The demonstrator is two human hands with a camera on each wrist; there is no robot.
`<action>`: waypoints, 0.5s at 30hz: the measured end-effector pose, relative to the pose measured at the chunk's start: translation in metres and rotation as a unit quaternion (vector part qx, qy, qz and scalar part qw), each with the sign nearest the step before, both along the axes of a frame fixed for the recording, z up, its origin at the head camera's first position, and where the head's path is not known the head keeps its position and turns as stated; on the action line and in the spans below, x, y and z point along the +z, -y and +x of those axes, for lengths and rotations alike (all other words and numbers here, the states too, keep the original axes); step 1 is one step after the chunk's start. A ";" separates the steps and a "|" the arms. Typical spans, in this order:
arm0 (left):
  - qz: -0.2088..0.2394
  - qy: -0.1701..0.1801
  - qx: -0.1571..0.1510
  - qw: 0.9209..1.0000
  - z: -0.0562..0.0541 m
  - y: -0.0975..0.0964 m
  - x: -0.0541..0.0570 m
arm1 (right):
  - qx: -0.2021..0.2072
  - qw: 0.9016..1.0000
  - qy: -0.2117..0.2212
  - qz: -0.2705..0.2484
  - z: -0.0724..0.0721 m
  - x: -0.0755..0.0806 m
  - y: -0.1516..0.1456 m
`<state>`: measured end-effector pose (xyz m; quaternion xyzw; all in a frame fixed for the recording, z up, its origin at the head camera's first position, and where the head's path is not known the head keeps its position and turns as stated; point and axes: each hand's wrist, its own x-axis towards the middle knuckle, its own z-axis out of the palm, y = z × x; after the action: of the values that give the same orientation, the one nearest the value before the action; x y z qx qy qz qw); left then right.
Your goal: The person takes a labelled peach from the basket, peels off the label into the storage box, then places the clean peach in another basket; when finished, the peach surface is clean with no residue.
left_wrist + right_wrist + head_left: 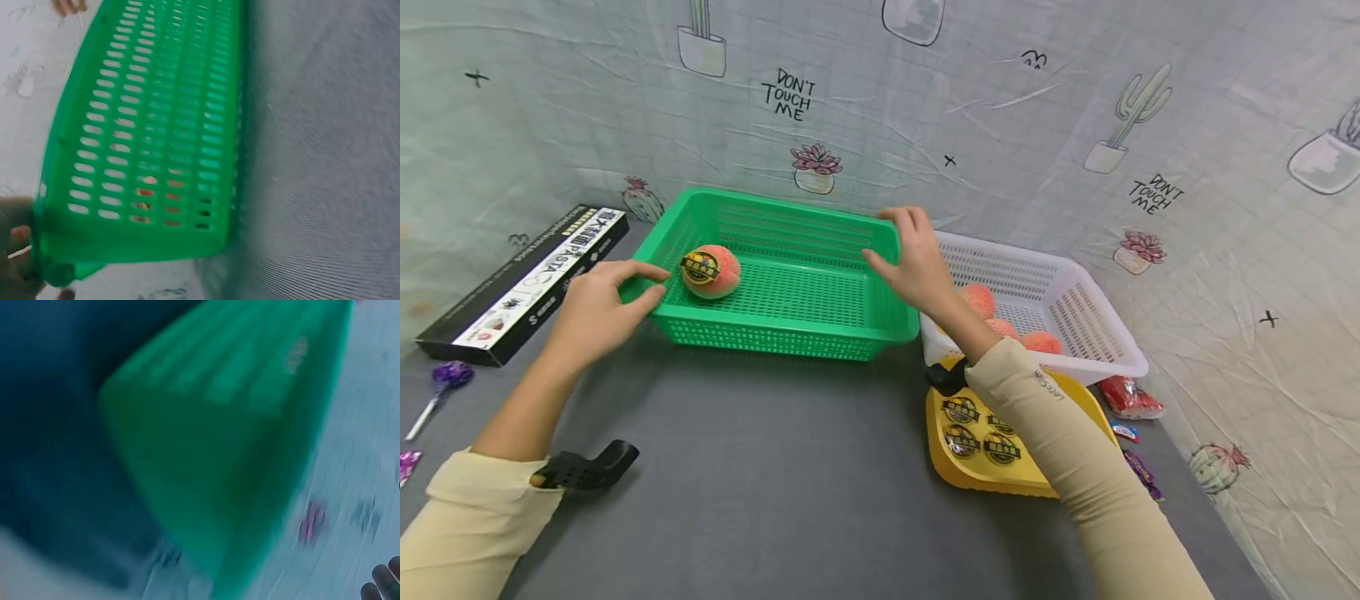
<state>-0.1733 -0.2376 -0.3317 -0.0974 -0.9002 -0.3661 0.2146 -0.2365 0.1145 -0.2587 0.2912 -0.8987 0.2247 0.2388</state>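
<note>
A green plastic basket [790, 329] stands on the grey table, with one pink-orange peach [718, 279] bearing a black-and-gold label inside its left end. My left hand [598, 312] is at the basket's front left corner, thumb and fingers parted around the rim; whether they touch it is unclear. Over the right end of the basket is my right hand [917, 262], thumb apart from the fingers and nothing held. Its fingertips [381, 581] show away from the blurred green wall in the right wrist view. The left wrist view shows the basket's slotted side [144, 150] close up.
Right of the green basket, a white basket [1105, 358] holds several peaches [1041, 342]. A yellow tray [958, 475] with labelled items sits before it. Candy packets [1127, 398] lie at the far right. A black pasta box [527, 283] and a purple lollipop [451, 375] lie left.
</note>
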 end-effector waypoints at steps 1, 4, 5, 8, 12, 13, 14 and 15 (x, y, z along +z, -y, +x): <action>0.001 0.008 -0.001 1.000 -0.001 0.002 -0.001 | 0.011 1.000 0.001 0.009 0.001 -0.002 0.012; 0.008 0.022 -0.012 1.000 -0.004 0.007 -0.005 | 0.032 0.999 0.007 0.035 0.002 -0.012 0.047; 0.010 0.023 -0.017 1.000 -0.006 0.007 -0.006 | 0.037 0.998 0.014 0.044 0.002 -0.015 0.058; 0.013 0.029 -0.028 0.999 -0.008 0.008 -0.009 | 0.041 0.995 0.049 0.070 0.003 -0.026 0.091; 0.021 0.035 -0.033 0.999 -0.009 0.006 -0.012 | 0.034 0.987 0.107 0.113 0.003 -0.037 0.131; 0.023 0.033 -0.033 0.999 -0.009 0.006 -0.012 | 0.030 0.985 0.123 0.121 0.002 -0.039 0.140; 0.026 0.032 -0.032 0.999 -0.009 0.005 -0.012 | 0.026 0.982 0.138 0.127 0.001 -0.040 0.149; 0.029 0.030 -0.032 0.999 -0.009 0.005 -0.013 | 0.024 0.980 0.149 0.131 -0.001 -0.042 0.157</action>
<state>-0.1826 -0.2427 -0.3443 -0.1087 -0.8919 -0.4012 0.1780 -0.2379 -0.0423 -0.3005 0.3049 -0.9385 0.1518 0.0567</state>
